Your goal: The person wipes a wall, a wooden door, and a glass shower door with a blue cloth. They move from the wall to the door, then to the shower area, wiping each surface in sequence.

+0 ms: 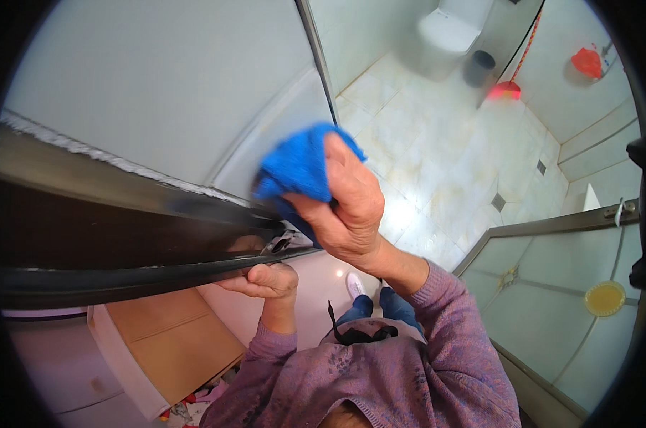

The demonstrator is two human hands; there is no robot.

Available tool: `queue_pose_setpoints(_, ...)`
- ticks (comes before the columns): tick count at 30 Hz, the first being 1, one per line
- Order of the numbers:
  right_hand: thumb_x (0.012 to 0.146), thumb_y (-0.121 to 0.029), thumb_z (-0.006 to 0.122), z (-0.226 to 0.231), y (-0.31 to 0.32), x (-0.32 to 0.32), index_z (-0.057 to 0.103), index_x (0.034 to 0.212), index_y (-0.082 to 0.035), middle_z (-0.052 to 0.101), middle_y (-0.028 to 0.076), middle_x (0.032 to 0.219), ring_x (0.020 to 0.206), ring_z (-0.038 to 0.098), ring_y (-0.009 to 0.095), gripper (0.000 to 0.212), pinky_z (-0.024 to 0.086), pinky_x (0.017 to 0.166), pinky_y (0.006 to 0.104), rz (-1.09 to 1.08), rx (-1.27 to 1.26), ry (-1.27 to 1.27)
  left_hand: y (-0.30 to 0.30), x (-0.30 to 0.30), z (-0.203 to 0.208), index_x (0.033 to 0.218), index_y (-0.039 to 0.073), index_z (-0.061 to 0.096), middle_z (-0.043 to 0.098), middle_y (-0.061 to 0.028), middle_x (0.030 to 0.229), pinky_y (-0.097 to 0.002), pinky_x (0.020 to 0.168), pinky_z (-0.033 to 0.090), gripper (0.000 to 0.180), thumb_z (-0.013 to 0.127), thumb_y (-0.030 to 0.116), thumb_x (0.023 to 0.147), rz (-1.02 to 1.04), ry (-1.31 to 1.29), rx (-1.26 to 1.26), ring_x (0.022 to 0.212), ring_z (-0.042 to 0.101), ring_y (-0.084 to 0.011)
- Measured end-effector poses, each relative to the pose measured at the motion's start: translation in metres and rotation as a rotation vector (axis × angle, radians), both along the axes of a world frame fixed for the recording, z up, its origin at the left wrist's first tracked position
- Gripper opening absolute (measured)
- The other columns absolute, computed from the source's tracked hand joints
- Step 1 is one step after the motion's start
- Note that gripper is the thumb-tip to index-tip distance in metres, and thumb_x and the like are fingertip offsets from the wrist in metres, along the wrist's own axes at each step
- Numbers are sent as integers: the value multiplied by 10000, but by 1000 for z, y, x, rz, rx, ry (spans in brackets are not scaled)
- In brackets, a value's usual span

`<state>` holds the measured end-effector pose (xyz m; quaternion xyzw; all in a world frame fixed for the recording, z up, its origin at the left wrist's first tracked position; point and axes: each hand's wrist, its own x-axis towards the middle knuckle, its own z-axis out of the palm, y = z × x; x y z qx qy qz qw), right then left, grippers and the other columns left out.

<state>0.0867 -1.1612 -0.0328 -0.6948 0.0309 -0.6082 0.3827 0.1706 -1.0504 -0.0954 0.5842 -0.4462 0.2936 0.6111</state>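
Note:
A bunched blue cloth [294,167] is in my right hand [351,203], its fingers and thumb closed round it. The cloth lies against the pale wall panel beside the end of a dark, glossy door frame [137,235], and its edges are slightly blurred. Just below the cloth, a metal latch plate [284,242] shows at the frame's end, partly covered. My left hand [269,280] is at the frame's lower edge, thumb against it and fingers curled along its underside; some fingertips are hidden.
An open cardboard box [170,342] stands at lower left beside colourful cloth items. A framed glass door [551,285] with a round yellow disc is at right. Beyond lie a tiled floor [437,178], a white toilet [448,32], a dark bin [480,64] and a red dustpan [506,90].

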Motion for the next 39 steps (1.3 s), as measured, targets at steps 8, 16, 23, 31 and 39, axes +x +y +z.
queue_pose_setpoints(8, 448, -132, 574, 43, -22, 43, 551, 665, -63, 495, 78, 743, 616, 448, 231, 229, 339, 509, 303, -453, -425, -422, -1, 1, -3, 1361, -30, -50, 428, -194, 983, -293, 614, 408, 590, 261, 249, 945, 13, -132, -18, 744, 465, -208)
queue_pose_setpoints(16, 568, 29, 642, -93, 6, 14, 579, 785, -33, 548, 141, 803, 682, 539, 307, 235, 436, 587, 356, -414, -14, -64, -3, 2, -2, 1329, -99, -42, 470, -133, 703, -238, 409, 322, 628, 248, 306, 947, 72, -107, -16, 508, 414, -153)
queue_pose_setpoints(23, 632, 29, 634, -68, -19, -2, 557, 871, -6, 530, 156, 907, 782, 531, 321, 253, 440, 665, 348, -520, 193, 23, -4, 3, -3, 1319, -135, 6, 466, -166, 803, -250, 454, 330, 625, 242, 308, 946, 26, -94, -39, 571, 428, -176)
queue_pose_setpoints(31, 823, -79, 498, 3, -49, 30, 483, 1076, -18, 572, 96, 724, 619, 540, 244, 261, 442, 618, 279, -249, 141, -211, -8, 6, 8, 1321, -109, -15, 347, -247, 1118, -351, 787, 371, 631, 235, 328, 940, 95, -104, -8, 971, 407, -264)
queue_pose_setpoints(39, 897, -270, 418, -164, -22, 30, 542, 939, 10, 620, 111, 773, 677, 566, 185, 309, 431, 686, 288, -291, 779, -32, 4, 11, 4, 1307, -102, 68, 200, -265, 1338, -423, 998, 335, 608, 253, 346, 940, 8, 17, 39, 1207, 335, -324)
